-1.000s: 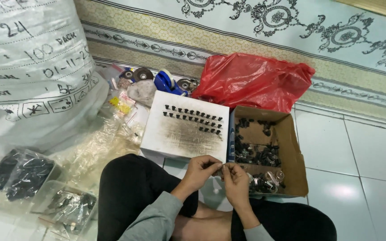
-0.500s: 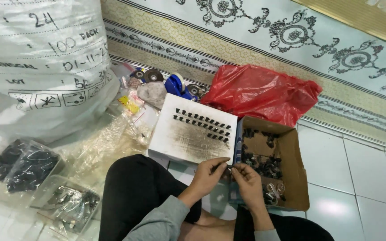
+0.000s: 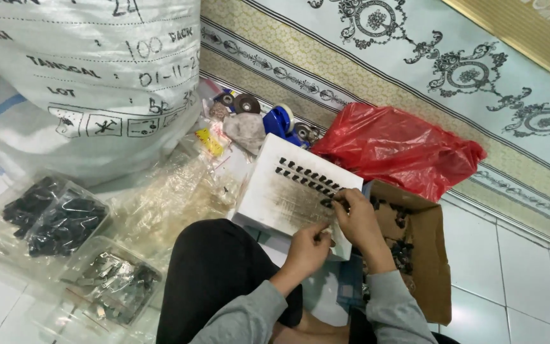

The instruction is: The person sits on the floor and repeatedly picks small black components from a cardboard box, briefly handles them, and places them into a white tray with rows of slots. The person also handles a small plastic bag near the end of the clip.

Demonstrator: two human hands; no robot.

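A large white woven plastic sack (image 3: 90,83) crowds our left; bare white floor tile (image 3: 517,280) opens rightward. On the white foam block (image 3: 288,191), our right hand (image 3: 358,220) seemingly pinches a small black part (image 3: 338,204); our left hand (image 3: 307,248) curls at its near edge, grip unclear.

**Packages on the floor**

A big white woven sack (image 3: 90,76) with black markings fills the upper left. Below it lie clear plastic bags (image 3: 58,220) of dark parts. A red plastic bag (image 3: 402,150) sits mid-right, with an open brown cardboard box (image 3: 431,255) just below it.
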